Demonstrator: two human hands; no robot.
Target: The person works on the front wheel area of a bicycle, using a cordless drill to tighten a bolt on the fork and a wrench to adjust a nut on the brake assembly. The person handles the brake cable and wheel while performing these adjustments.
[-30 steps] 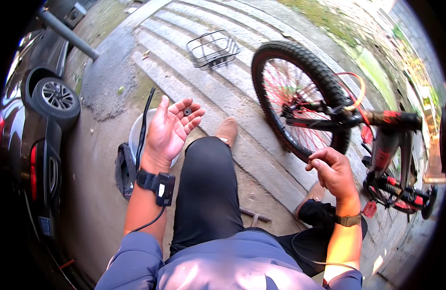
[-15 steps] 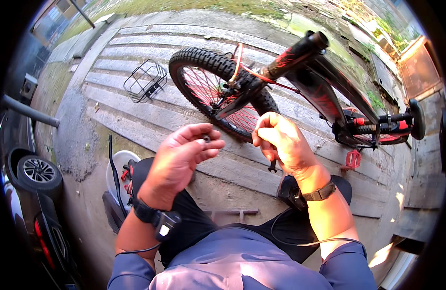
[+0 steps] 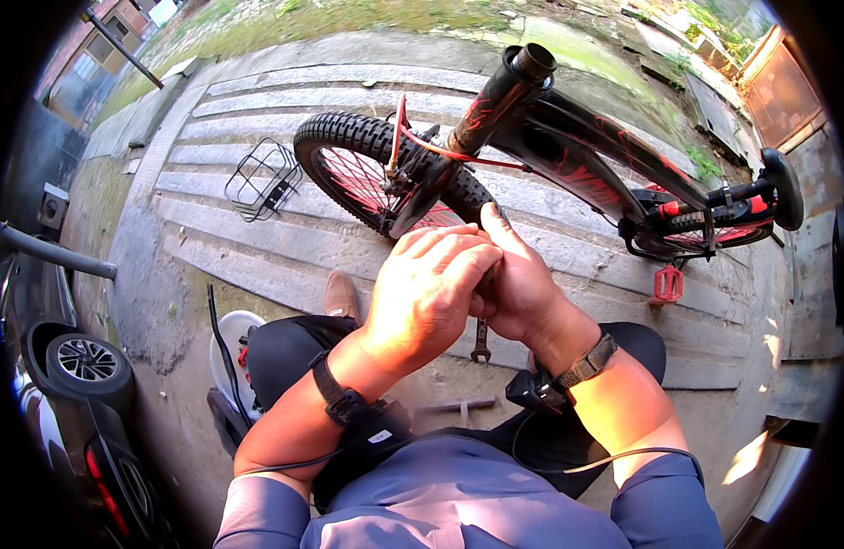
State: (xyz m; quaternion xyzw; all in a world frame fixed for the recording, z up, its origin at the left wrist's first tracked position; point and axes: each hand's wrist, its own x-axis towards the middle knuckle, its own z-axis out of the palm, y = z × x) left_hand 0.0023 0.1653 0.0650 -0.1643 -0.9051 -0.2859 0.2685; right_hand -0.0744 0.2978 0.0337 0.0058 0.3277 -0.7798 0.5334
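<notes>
My left hand point(image 3: 417, 297) is closed and laid against my right hand point(image 3: 529, 297) in front of my lap. Its fingers curl over the right palm, so whatever they pinch is hidden. From under my right hand the jaw end of a dark open-ended wrench point(image 3: 480, 342) sticks out downward; the rest of it is covered by the hands. Just beyond them stands a black and red bicycle point(image 3: 568, 151) without handlebars, its bare head tube point(image 3: 481, 110) pointing up. Its knobby front wheel point(image 3: 335, 128) with red spokes is turned left.
A black wire basket point(image 3: 262, 183) lies on the slatted paving point(image 3: 225, 215). By my left knee is a white bucket point(image 3: 222, 352) with tools. A parked dark car point(image 3: 83, 403) is at the left, a metal pole point(image 3: 60, 252) near it. A red pedal point(image 3: 666, 285) juts toward my right knee.
My left hand has moved right and come together with my right hand. The small round metal piece seen in its fingers is now hidden. The view has shifted slightly.
</notes>
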